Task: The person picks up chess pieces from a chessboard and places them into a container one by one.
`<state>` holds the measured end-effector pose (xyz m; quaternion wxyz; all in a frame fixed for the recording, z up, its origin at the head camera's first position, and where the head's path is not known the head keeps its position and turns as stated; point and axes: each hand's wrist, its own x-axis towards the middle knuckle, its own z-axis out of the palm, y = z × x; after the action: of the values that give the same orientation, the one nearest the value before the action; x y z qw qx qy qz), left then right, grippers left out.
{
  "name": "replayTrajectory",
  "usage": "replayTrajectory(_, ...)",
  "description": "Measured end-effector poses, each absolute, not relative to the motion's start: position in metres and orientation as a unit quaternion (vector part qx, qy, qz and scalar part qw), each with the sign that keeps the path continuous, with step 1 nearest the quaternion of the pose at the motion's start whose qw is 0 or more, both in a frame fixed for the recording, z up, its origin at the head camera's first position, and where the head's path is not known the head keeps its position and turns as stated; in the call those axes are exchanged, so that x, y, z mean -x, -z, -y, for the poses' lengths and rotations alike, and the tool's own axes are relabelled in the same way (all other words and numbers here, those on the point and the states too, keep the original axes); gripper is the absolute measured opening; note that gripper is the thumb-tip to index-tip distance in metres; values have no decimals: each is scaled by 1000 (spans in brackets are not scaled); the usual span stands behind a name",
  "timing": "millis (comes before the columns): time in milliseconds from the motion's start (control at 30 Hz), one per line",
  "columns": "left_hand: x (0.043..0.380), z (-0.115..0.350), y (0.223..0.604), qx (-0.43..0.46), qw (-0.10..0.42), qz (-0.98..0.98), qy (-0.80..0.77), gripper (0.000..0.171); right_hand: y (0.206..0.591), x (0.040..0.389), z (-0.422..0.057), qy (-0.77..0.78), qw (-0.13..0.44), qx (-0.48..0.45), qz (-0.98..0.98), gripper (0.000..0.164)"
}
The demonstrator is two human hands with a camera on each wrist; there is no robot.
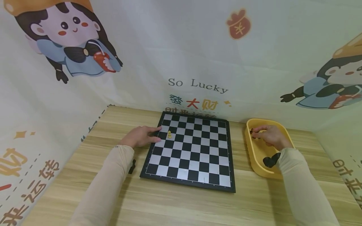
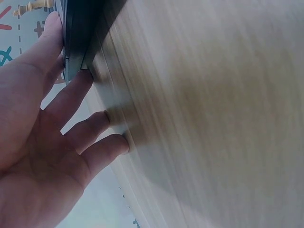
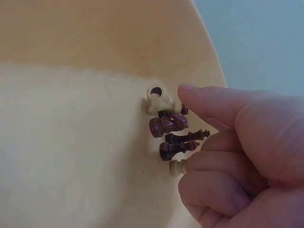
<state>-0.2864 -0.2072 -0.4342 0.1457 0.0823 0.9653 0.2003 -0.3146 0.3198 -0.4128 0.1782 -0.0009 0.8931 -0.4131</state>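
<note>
**One pawn set, the right hand picking through the tray**

A black-and-white chessboard (image 1: 189,150) lies flat on the wooden tabletop (image 1: 181,204), with a single pale pawn (image 1: 169,134) standing upright near its far left corner. The left hand (image 1: 140,136) rests at the board's left edge, its fingers (image 2: 76,97) straight and slightly spread, the tips touching the board's dark rim and the tabletop just beside it; it holds nothing.

To the right of the board sits a yellow tray (image 1: 255,157). The right hand (image 1: 268,135) is inside it at the far end, fingers curled over a small cluster of chess pieces (image 3: 173,130), dark brown ones and a couple of pale ones lying on their sides. The fingertips touch the heap, but I cannot tell whether any one piece is actually pinched.

To do this well, the hand should probably isolate one piece with thumb and forefinger, taking it by the narrow stem rather than scooping several. Keeping the left hand flat against the rim would steady the board, so the pawn already standing is not jolted.
</note>
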Motion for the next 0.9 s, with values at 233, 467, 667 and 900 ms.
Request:
replayTrajectory(233, 285, 206, 432, -83, 146, -965, -202, 66, 411, 313, -322, 413, 167, 0, -895, 47)
replayTrajectory(467, 286, 206, 433, -87, 149, -965, -198, 66, 398, 309, -314, 411, 136, 12, -901, 50)
replayTrajectory(667, 286, 207, 433, -84, 146, -966, -197, 66, 384, 307, -299, 391, 108, 19, -914, 49)
replayTrajectory(900, 286, 207, 435, -86, 146, -966, -197, 66, 372, 305, -277, 396, 107, 30, -911, 50)
